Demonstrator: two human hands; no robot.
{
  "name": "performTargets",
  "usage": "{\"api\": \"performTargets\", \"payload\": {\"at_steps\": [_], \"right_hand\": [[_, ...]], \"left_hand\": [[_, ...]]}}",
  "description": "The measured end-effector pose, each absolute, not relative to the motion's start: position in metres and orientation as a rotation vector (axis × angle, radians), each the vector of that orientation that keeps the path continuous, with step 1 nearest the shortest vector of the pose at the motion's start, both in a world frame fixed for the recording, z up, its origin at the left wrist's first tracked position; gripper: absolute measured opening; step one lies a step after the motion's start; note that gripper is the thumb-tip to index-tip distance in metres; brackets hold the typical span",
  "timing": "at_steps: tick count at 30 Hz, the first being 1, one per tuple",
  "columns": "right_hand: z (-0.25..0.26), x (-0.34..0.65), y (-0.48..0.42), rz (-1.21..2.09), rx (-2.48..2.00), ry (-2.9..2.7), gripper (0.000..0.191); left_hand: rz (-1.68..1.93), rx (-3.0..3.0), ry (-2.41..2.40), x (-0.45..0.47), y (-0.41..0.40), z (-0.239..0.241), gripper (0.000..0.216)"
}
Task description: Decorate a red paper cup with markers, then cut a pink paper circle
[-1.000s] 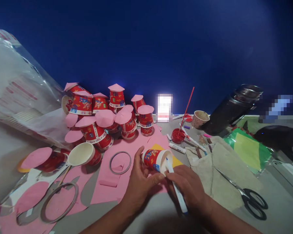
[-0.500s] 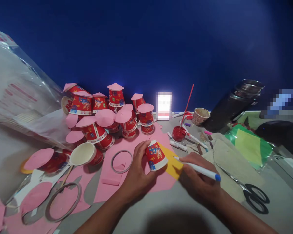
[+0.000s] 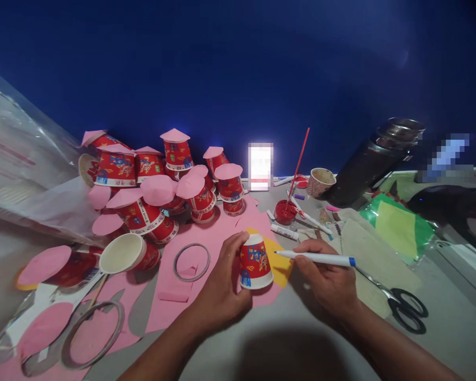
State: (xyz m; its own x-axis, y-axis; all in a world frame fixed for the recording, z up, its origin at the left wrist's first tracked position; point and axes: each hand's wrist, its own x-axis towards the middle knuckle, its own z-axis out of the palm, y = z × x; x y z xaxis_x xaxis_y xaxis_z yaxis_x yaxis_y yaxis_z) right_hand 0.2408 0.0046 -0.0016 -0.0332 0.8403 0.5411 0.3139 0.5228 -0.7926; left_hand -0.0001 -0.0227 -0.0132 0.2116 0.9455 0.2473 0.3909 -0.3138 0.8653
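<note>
Two hands are in use: your left hand (image 3: 222, 288) is curled around the side of a red paper cup (image 3: 256, 263), its wide rim facing down, and your right hand (image 3: 325, 280) pinches a white pen (image 3: 321, 257) whose tip points at the cup's side, apparently just short of contact. For good control, brace the cup firmly without squeezing, since thin paper would probably dent; bring the tip in square to the wall with light pressure. Yellow paper (image 3: 281, 272) lies behind the cup, between your hands, where a stray stroke could mark it. Left of your left hand, a grey ring (image 3: 209, 259) rests on pink paper (image 3: 222, 225), with pink-topped cups (image 3: 203, 203) piled farther out. Beyond your right hand, note the white marker (image 3: 284, 232) and red tub (image 3: 285, 212); to its right, scissors (image 3: 392, 296) could snag a wide sweep.
</note>
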Motion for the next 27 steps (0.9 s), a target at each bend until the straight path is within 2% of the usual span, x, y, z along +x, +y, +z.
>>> {"api": "performTargets", "payload": {"at_steps": [9, 27], "right_hand": [[-0.001, 0.240, -0.001, 0.561, -0.924, -1.648, 0.012], [0.015, 0.234, 0.000, 0.516, -0.843, -1.801, 0.006]], "left_hand": [[0.962, 1.914, 1.123, -0.001, -0.026, -0.015, 0.101], [0.968, 2.019, 1.076, 0.003, -0.029, -0.016, 0.098]]}}
